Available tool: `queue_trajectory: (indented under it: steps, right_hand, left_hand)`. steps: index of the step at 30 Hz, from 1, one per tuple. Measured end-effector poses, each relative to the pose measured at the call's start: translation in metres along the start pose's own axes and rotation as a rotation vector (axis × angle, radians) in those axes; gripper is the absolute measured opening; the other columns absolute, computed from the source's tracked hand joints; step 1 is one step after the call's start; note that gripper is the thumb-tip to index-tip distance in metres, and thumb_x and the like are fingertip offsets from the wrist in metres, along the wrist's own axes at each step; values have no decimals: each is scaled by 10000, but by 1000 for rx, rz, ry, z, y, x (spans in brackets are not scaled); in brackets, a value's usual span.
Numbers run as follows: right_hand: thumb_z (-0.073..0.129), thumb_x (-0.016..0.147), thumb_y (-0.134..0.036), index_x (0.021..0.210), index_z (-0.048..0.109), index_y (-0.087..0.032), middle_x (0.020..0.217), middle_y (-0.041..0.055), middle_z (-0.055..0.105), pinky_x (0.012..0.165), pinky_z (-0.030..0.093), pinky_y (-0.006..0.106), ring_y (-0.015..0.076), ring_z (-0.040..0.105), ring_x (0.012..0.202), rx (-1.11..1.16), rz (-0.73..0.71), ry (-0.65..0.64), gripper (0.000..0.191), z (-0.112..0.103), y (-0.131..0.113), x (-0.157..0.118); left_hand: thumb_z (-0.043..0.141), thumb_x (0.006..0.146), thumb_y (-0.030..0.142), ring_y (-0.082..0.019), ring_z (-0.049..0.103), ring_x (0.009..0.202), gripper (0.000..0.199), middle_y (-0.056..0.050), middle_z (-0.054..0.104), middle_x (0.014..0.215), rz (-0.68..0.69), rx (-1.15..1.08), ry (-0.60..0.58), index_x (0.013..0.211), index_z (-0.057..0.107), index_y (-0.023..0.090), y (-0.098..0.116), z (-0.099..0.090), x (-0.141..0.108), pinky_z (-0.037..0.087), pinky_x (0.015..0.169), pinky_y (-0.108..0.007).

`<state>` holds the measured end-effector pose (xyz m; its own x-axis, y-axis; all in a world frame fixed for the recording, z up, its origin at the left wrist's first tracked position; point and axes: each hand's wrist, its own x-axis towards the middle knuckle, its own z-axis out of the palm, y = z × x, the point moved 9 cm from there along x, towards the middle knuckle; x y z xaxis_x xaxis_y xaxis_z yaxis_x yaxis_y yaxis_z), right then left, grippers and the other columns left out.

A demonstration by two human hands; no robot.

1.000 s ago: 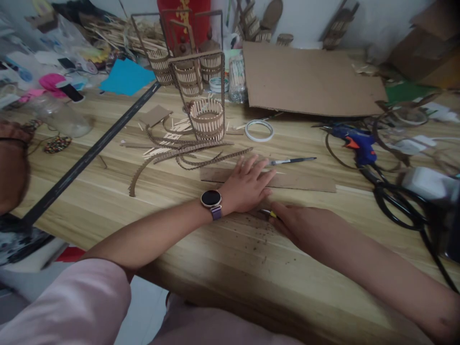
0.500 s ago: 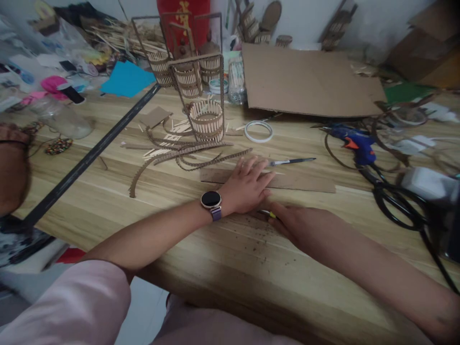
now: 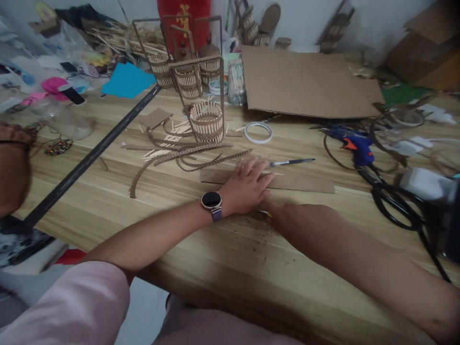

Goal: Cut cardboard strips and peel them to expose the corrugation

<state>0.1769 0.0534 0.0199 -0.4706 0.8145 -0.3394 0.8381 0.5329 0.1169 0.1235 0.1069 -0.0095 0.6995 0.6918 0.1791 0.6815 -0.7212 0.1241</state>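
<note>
My left hand [image 3: 247, 186] lies palm down with its fingers spread, pressing on a flat cardboard strip [image 3: 305, 183]. Close below its thumb, my right hand [image 3: 287, 218] is closed around a small tool with a yellow handle and a shiny metal end [image 3: 268, 213]. Most of that tool is hidden by my fingers, so its exact kind does not show. Dark crumbs are scattered on the wood just below the hands. Beyond the strip lies a pen [image 3: 293, 162]. Curved corrugated cardboard strips [image 3: 172, 154] lie to the left of my fingertips.
A small stick basket with a tall handle [image 3: 206, 122] stands behind the strips, near a tape roll [image 3: 258, 132]. At right lie a blue glue gun [image 3: 354, 141] and its black cable. A large cardboard sheet [image 3: 309, 81] covers the back. Another person's arm [image 3: 14, 167] rests at left.
My right hand has shifted slightly toward the left hand, and less of the yellow handle shows. The left hand stays in place on the cardboard strip.
</note>
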Motion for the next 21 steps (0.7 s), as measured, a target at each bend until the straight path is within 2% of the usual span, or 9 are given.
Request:
queue_trajectory:
  steps: [4, 10, 18, 21]
  right_hand:
    - [548, 907, -52, 1201, 709, -132, 880, 175, 808, 546, 582, 396, 369, 791, 741, -53, 28, -156, 345, -3, -3, 4]
    - [486, 894, 14, 1219, 710, -121, 1015, 218, 799, 587, 586, 365, 346, 799, 808, -83, 36, -227, 417, -6, -6, 5]
    - [550, 901, -28, 1197, 709, -141, 903, 165, 811, 584, 574, 346, 343, 800, 832, -63, 26, -280, 355, 2, -6, 2]
    - [594, 866, -17, 1241, 693, -138, 851, 156, 808, 551, 561, 313, 327, 800, 784, -66, 32, -282, 406, 4, -4, 2]
  left_hand:
    - [447, 1063, 401, -414, 292, 1521, 509, -191, 387, 1623, 3, 11, 3, 1505, 493, 151, 1, 0, 0, 201, 1240, -665]
    - [448, 1064, 394, -413, 288, 1522, 507, -199, 382, 1625, 4, 12, 13, 1504, 498, 147, 1, 1, 0, 201, 1237, -674]
    - [429, 1066, 415, -401, 290, 1521, 517, -188, 384, 1624, 20, 3, 8, 1507, 496, 153, -1, 1, -1, 202, 1241, -660]
    - [418, 1070, 405, -405, 291, 1520, 514, -188, 378, 1629, 19, 1, -10, 1509, 497, 149, -2, 0, -1, 204, 1241, -661]
